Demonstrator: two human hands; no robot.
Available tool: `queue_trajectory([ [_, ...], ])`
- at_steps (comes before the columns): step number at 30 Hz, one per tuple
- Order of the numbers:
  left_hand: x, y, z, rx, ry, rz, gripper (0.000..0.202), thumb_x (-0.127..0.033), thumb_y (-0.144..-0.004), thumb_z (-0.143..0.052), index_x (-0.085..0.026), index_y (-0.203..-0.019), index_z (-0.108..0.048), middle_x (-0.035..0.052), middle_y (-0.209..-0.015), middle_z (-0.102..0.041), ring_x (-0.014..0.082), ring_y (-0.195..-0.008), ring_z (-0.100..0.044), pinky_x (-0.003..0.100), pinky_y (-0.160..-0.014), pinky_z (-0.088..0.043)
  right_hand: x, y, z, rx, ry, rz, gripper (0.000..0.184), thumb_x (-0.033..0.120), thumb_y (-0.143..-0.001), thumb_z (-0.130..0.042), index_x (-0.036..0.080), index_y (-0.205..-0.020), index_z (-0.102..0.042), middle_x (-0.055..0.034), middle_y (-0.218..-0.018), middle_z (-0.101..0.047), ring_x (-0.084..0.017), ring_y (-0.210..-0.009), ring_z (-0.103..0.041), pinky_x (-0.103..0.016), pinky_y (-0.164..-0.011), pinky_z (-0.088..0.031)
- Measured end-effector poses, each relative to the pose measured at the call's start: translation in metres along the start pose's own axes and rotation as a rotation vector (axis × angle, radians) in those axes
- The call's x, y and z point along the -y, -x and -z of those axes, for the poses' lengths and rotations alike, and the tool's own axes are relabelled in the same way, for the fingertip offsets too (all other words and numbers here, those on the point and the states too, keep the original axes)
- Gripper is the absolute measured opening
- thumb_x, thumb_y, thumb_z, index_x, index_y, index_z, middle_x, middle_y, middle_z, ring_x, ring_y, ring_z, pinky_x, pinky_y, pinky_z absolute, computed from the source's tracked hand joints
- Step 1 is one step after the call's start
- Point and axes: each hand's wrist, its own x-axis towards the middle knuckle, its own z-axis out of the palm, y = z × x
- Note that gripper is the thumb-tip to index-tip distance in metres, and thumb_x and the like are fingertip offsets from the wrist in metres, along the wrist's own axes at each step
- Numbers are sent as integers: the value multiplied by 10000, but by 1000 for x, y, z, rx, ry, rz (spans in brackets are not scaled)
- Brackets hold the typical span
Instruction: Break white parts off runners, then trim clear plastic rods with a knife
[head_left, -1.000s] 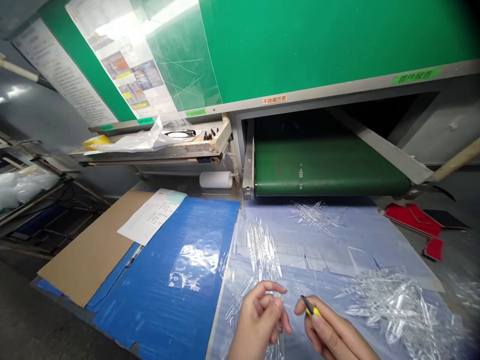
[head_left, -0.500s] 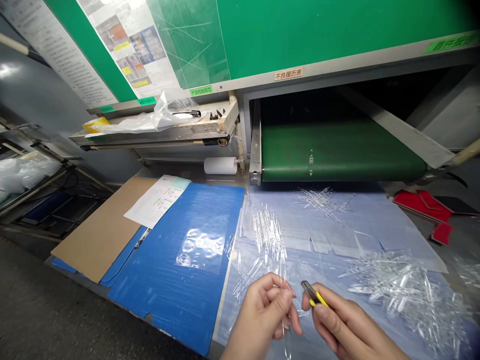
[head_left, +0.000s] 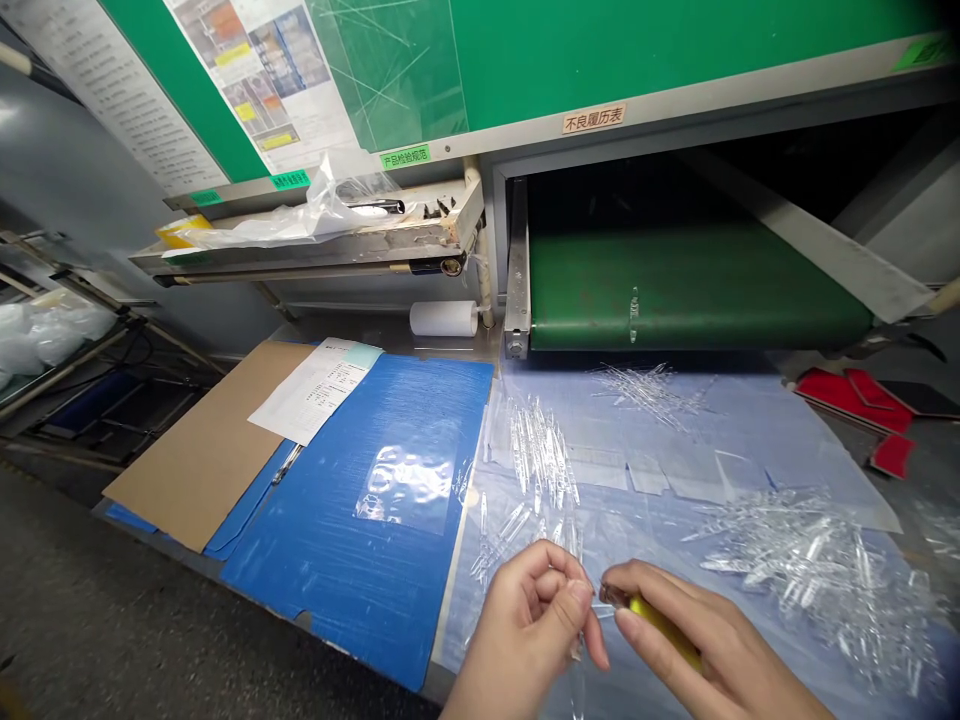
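My left hand [head_left: 529,630] is closed in a pinch on a thin clear plastic piece [head_left: 577,692], whose lower end hangs below the fingers. Close beside it, my right hand [head_left: 705,625] is wrapped round a yellow-handled cutter [head_left: 667,632]. The cutter's dark metal tip points at the left fingertips; whether it touches the plastic piece I cannot tell. Just beyond the left hand, a neat row of clear plastic pieces [head_left: 541,455] lies on the blue-white sheet [head_left: 637,530]. To the right spreads a large loose heap of similar pieces [head_left: 832,580].
A smaller pile of clear pieces [head_left: 652,395] lies below the green conveyor belt [head_left: 697,280]. On the left are a blue board [head_left: 352,590], brown cardboard [head_left: 210,450] and a paper sheet [head_left: 315,390]. Red pads [head_left: 855,400] sit at the far right; a shelf [head_left: 315,250] overhangs the back.
My right hand has turned over the cutter, covering more of its handle, and its tip is nearer the left fingertips. The left hand keeps its pinch. The view has shifted slightly.
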Motion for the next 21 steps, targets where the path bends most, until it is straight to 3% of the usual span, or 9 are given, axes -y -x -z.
queue_trajectory([
  [8, -6, 7, -5, -25, -160, -64, 276, -415, -814, -515, -149, -751, -478, -28, -519, -497, 88, -500, -437, 220, -539, -325, 8, 0, 6, 28, 29, 86, 211, 293, -921, -371, 253, -836, -560, 21, -720, -622, -125, -630, -604, -199, -570, -471],
  [21, -9, 8, -7, -12, -281, -119, 335, -485, -817, -465, -158, -741, -468, -17, -533, -467, 109, -505, -423, 238, -512, -309, 9, 0, 6, 43, -24, 119, 247, 266, -929, -369, 252, -746, -534, 48, -663, -566, -100, -591, -574, -196, -549, -427],
])
